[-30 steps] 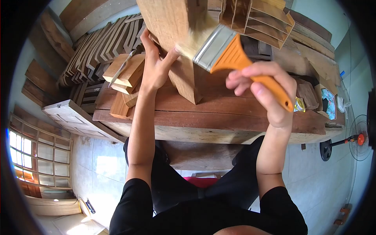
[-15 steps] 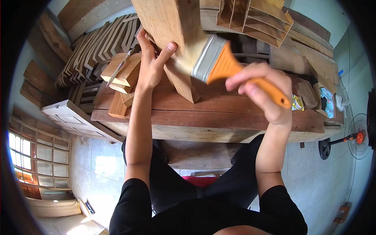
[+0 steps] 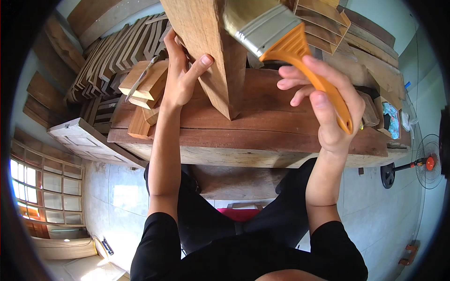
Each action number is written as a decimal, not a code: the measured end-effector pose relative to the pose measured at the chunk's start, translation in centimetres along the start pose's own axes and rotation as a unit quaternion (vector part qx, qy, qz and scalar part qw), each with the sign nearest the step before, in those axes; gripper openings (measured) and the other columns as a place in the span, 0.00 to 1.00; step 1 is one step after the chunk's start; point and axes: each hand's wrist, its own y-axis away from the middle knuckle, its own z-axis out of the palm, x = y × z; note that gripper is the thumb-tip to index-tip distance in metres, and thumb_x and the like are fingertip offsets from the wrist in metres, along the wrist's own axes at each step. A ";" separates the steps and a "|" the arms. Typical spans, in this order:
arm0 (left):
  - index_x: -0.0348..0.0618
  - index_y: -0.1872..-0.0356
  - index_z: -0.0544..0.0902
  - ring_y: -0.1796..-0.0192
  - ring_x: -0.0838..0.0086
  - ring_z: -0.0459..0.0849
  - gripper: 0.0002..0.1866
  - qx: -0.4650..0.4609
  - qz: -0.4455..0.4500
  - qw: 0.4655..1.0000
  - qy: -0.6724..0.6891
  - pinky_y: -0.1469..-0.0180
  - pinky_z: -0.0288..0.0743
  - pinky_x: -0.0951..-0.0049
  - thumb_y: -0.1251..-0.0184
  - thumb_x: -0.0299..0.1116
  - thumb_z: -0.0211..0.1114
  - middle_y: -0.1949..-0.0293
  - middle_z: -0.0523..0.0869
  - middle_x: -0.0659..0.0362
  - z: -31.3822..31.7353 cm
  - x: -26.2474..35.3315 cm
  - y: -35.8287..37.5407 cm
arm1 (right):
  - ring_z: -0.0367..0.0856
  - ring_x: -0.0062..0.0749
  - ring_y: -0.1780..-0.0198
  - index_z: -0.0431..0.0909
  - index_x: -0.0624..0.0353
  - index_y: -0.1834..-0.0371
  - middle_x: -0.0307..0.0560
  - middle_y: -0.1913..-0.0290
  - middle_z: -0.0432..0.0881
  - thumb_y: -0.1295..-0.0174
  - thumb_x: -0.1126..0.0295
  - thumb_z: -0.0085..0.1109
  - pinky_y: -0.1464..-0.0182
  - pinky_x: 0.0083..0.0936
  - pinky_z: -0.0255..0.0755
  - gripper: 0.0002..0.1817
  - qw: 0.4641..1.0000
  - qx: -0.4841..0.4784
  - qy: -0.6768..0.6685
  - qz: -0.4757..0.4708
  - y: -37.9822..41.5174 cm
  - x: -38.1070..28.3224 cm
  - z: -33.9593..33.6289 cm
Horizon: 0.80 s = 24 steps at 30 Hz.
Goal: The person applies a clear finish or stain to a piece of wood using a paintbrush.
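Observation:
A tall wooden block (image 3: 201, 42) stands tilted on the reddish-brown workbench (image 3: 276, 107), one lower corner resting on the bench top. My left hand (image 3: 183, 70) grips its left side, thumb across the near face and the other fingers partly hidden behind. In my right hand (image 3: 335, 100) is a wide paintbrush (image 3: 276, 37) with an orange handle, pale metal ferrule and light bristles. The bristles overlap the upper right side of the block in this view. My right thumb and fingers close around the handle.
Stacked wood pieces (image 3: 145, 82) with a thin knife-like tool (image 3: 142, 78) on top sit left of my left forearm. Curved slats (image 3: 117, 51) lean behind them. A compartmented wooden rack (image 3: 323, 23) stands at back right, an open box (image 3: 390, 122) at the bench's right end, and a fan (image 3: 427, 163) beyond.
The paintbrush has swung upward along the block's right side, and my right hand has shifted slightly right. The block has turned a little; my left hand keeps its hold.

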 end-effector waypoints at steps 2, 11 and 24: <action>0.34 0.24 0.47 0.26 0.51 0.65 0.53 0.004 0.001 1.000 0.008 0.24 0.57 0.49 0.36 0.52 0.71 0.31 0.66 0.37 -0.1 -0.2 -0.1 | 0.91 0.40 0.58 0.79 0.70 0.39 0.63 0.56 0.89 0.29 0.69 0.56 0.58 0.26 0.83 0.20 0.998 -0.039 0.041 0.031 0.2 -0.7 -0.6; 0.34 0.24 0.47 0.28 0.55 0.69 0.52 0.020 -0.033 0.999 0.014 0.25 0.61 0.54 0.34 0.50 0.72 0.33 0.68 0.39 0.0 0.0 -0.1 | 0.89 0.46 0.67 0.89 0.56 0.56 0.53 0.65 0.90 0.37 0.65 0.67 0.64 0.32 0.79 0.10 0.937 -0.244 0.214 0.130 1.1 2.4 0.8; 0.35 0.26 0.48 0.31 0.54 0.72 0.50 0.031 -0.034 0.999 0.030 0.28 0.65 0.53 0.35 0.42 0.75 0.35 0.69 0.37 1.4 1.4 0.0 | 0.92 0.39 0.60 0.84 0.72 0.48 0.58 0.56 0.90 0.24 0.67 0.53 0.66 0.22 0.81 0.17 0.997 0.050 -0.042 0.037 0.3 1.3 -1.3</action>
